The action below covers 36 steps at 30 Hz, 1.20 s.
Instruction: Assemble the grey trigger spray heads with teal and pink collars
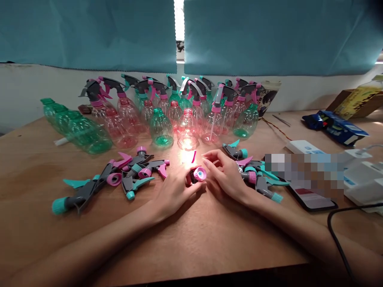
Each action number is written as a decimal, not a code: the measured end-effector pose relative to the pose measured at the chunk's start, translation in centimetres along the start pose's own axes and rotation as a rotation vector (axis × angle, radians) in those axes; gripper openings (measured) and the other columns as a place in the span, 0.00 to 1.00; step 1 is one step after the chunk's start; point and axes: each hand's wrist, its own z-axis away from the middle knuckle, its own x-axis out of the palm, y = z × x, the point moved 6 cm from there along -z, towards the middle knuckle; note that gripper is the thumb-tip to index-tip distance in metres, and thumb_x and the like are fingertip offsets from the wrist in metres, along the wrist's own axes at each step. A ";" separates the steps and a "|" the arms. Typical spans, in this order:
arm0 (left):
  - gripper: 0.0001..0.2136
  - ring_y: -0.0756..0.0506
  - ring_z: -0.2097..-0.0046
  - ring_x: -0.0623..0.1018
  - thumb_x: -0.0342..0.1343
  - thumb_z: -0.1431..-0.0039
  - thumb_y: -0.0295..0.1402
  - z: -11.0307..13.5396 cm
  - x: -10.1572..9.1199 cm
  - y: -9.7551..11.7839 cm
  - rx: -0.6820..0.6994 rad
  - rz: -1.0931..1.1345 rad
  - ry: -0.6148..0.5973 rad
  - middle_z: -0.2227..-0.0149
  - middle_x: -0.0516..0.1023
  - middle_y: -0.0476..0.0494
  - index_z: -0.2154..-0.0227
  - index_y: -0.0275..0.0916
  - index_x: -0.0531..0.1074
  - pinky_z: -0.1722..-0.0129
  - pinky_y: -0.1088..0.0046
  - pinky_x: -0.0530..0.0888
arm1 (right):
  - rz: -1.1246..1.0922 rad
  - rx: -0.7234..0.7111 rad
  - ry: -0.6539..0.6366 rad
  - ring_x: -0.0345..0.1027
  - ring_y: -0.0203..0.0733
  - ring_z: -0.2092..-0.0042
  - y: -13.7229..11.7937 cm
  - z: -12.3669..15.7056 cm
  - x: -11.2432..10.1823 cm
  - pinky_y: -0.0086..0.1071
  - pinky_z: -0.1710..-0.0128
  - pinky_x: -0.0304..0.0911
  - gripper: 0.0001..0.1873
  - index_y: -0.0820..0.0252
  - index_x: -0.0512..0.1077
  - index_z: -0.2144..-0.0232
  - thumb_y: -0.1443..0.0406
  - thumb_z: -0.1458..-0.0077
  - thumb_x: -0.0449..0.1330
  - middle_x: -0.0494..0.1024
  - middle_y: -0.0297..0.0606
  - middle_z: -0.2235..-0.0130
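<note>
My left hand [176, 185] is closed around a spray trigger head [200, 174], whose pink screw collar faces up towards me. Its pink lever sticks out at the far side, in a bright patch of light. Just to the right, my right hand [226, 175] is held with fingers apart and slightly curled, near the collar; I see nothing in it. Loose grey trigger heads with pink or teal parts [131, 177] lie left of my left hand. More trigger heads [254, 173] lie beside and behind my right hand. A clear pink bottle [188, 127] without a head stands directly ahead.
Green bottles [89, 133] stand at the left, open-necked. Behind are rows of bottles with trigger heads fitted [229, 99]. On the right lie a phone [317, 201], a white power strip [305, 147], a black cable [332, 223] and a blue packet [341, 127]. Teal curtains [89, 36] hang behind.
</note>
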 end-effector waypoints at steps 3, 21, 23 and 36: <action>0.12 0.49 0.68 0.70 0.56 0.40 0.31 0.0 -0.2 -0.1 -0.039 0.030 -0.001 0.66 0.73 0.49 0.53 0.38 0.70 0.68 0.73 0.67 | 0.104 -0.113 -0.006 0.67 0.38 0.68 -0.6 0.5 -0.2 0.34 0.68 0.66 0.08 0.58 0.69 0.62 0.61 0.43 0.57 0.74 0.36 0.67; 0.17 0.43 0.53 0.75 0.54 0.39 0.27 0.3 -0.2 0.0 0.033 0.096 -0.047 0.50 0.74 0.43 0.47 0.41 0.68 0.54 0.66 0.72 | -0.120 0.137 -0.221 0.65 0.34 0.69 0.9 1.7 1.1 0.31 0.70 0.66 0.17 0.54 0.62 0.59 0.66 0.50 0.63 0.67 0.31 0.65; 0.18 0.43 0.53 0.75 0.54 0.39 0.28 0.3 -0.1 0.0 0.041 0.103 -0.055 0.50 0.75 0.43 0.46 0.42 0.67 0.54 0.66 0.73 | -0.160 0.169 -0.216 0.69 0.36 0.66 1.0 1.7 1.1 0.33 0.67 0.69 0.19 0.54 0.61 0.59 0.66 0.51 0.64 0.68 0.34 0.60; 0.17 0.44 0.53 0.75 0.54 0.39 0.29 0.4 0.1 0.4 0.150 0.041 -0.019 0.50 0.75 0.40 0.47 0.38 0.68 0.52 0.67 0.73 | -0.407 0.232 -0.258 0.71 0.40 0.51 1.3 1.9 2.0 0.32 0.59 0.72 0.20 0.53 0.59 0.60 0.71 0.52 0.63 0.69 0.37 0.52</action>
